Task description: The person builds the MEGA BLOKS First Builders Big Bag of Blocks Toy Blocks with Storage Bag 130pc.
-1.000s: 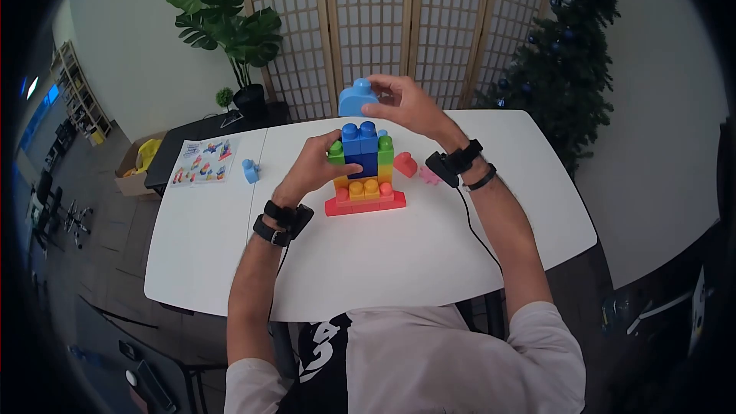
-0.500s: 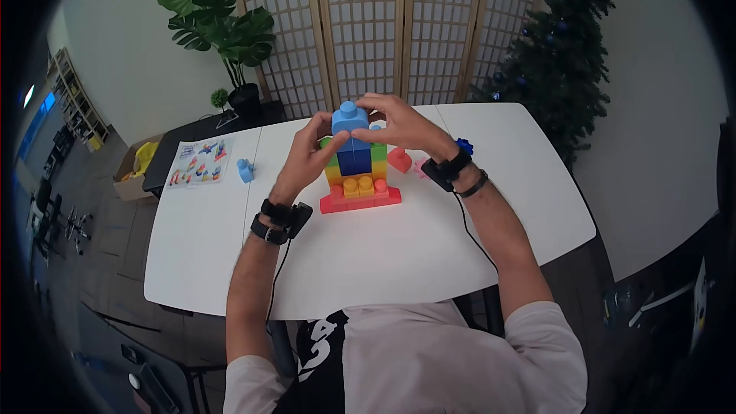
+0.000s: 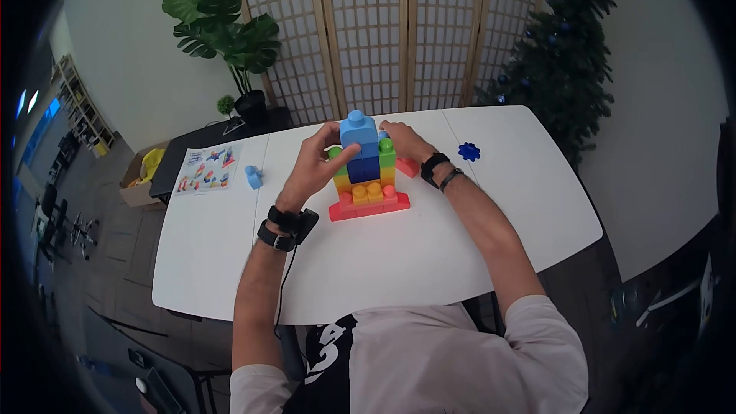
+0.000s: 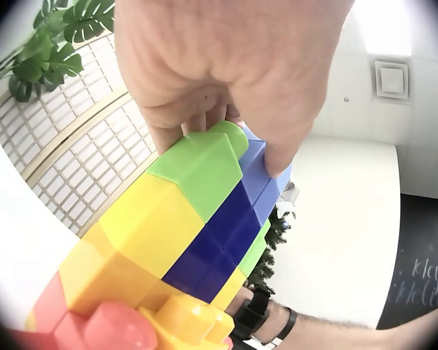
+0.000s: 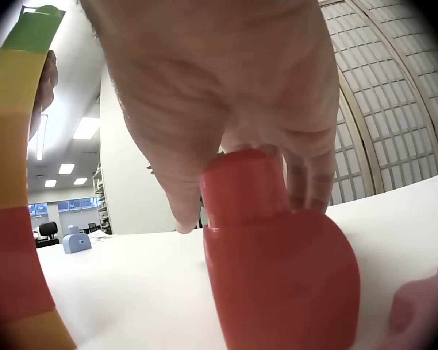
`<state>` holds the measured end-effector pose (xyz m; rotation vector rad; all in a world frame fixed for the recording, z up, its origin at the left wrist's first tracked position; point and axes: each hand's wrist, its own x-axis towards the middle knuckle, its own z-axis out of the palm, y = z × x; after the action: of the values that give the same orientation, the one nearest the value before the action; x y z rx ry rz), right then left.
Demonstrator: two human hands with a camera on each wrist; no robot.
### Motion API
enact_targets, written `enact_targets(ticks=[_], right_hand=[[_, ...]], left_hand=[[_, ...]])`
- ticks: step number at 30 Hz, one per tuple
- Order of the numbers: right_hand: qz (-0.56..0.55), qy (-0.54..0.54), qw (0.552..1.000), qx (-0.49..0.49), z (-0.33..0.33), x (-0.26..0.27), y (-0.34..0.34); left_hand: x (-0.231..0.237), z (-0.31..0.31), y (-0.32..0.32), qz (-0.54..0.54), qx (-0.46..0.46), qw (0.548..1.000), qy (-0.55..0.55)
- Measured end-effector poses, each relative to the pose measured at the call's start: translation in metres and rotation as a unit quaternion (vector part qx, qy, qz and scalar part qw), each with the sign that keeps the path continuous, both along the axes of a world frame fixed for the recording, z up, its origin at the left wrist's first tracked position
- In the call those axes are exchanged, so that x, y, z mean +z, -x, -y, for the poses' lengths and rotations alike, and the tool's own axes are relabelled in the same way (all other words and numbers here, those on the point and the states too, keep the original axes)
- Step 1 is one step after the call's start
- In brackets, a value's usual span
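Note:
A tower of toy building blocks (image 3: pixel 369 193) stands on the table, red at the base, then orange, yellow, green and dark blue. A light blue rounded block (image 3: pixel 357 132) with one stud tops it. My left hand (image 3: pixel 313 162) grips the tower's upper blue part, its thumb (image 4: pixel 279 159) on the front and the fingers behind. Behind the tower's right side, my right hand (image 3: pixel 408 142) reaches down close to a red rounded block (image 5: pixel 281 277). In the right wrist view its thumb and fingers are spread apart beyond that block, which hides part of them.
A dark blue gear (image 3: pixel 469 152) lies to the right, and a pink piece (image 5: pixel 423 306) shows beside the red block. On the left are a small light blue block (image 3: pixel 254 177) and a printed picture sheet (image 3: pixel 207 170). A folding screen (image 3: pixel 368 31) stands behind the table.
The light blue rounded block was brought down onto the tower by the right hand, which then let go and moved right and down behind the tower. The left hand shifted up to the tower's top.

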<state>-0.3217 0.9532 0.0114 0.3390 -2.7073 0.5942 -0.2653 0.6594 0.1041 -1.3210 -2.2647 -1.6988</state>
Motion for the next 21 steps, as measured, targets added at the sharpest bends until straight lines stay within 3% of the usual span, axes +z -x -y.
enact_targets(ticks=[1, 5, 8, 12, 16, 19, 20, 21], right_hand=[[0.074, 0.004, 0.997, -0.015, 0.002, 0.002, 0.001], [0.054, 0.017, 0.998, 0.012, -0.002, 0.021, 0.004], [-0.012, 0.149, 0.984, 0.094, -0.005, 0.058, -0.002], [-0.003, 0.360, 0.914, 0.189, 0.012, 0.146, -0.044], [-0.015, 0.352, 0.908, 0.226, 0.033, 0.200, -0.088], [0.025, 0.325, 0.909, 0.259, 0.044, 0.192, -0.098], [0.020, 0.242, 0.935, 0.260, 0.044, 0.188, -0.097], [0.020, 0.241, 0.935, 0.260, 0.046, 0.180, -0.098]], left_hand=[[-0.002, 0.000, 0.001, 0.002, -0.006, 1.000, -0.006], [-0.006, 0.000, 0.004, 0.007, -0.017, 1.000, -0.022], [-0.005, 0.001, 0.004, 0.006, -0.016, 1.000, -0.011], [-0.004, 0.001, 0.002, 0.016, -0.007, 1.000, 0.002], [-0.007, 0.000, 0.003, 0.021, -0.017, 1.000, -0.016], [-0.007, -0.001, 0.005, 0.014, -0.023, 0.999, -0.021], [-0.007, -0.001, 0.006, 0.009, -0.027, 0.999, -0.023], [-0.007, 0.000, 0.007, 0.008, -0.027, 0.999, -0.024]])
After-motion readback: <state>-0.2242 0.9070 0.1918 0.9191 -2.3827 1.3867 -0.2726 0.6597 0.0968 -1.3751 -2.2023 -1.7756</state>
